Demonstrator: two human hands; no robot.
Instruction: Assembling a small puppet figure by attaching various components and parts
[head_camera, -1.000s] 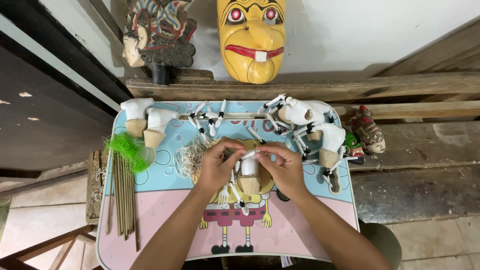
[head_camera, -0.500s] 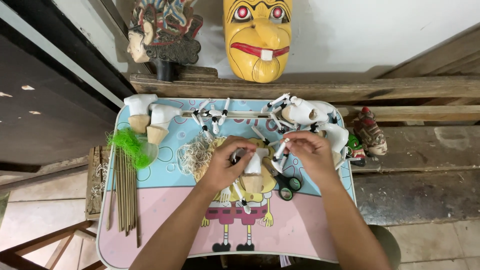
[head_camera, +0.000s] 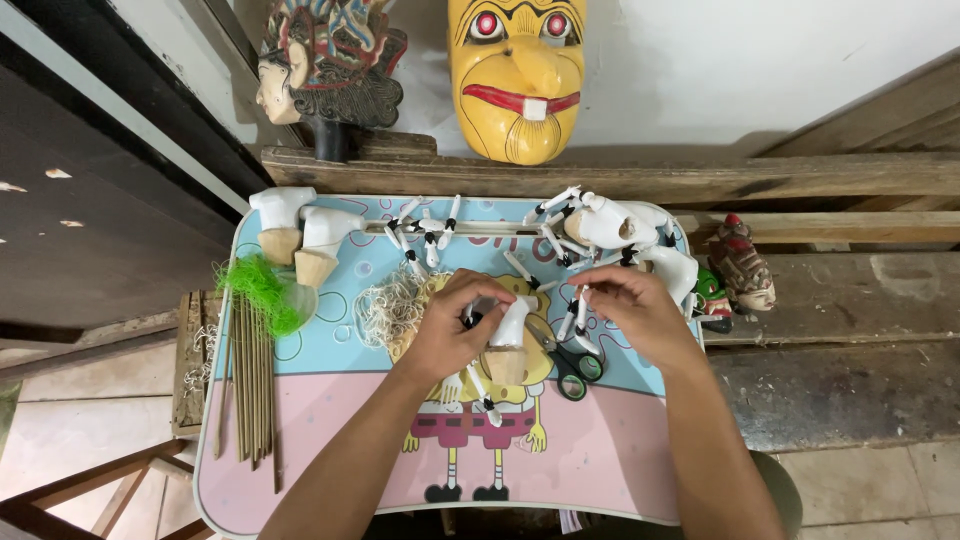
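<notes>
Puppet body (head_camera: 510, 335), white with a bare wooden base, sits mid-tabletop (head_camera: 330, 440), pinched at its top by the left hand (head_camera: 452, 325). The right hand (head_camera: 632, 312) pinches a white jointed puppet arm (head_camera: 575, 318) just beside it. Scissors (head_camera: 568, 362) lie beneath; pale fibre (head_camera: 385, 310), green tuft (head_camera: 262, 290), thin sticks (head_camera: 250, 390) lie left.

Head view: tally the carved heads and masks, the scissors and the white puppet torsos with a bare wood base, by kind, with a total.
Yellow mask: 1
Dark carved head with headdress: 1
Small painted head on the bench: 1
Scissors: 1
White torsos with wood base: 3, two at the tray's far left, one in the left hand's grip
Total: 7
</notes>
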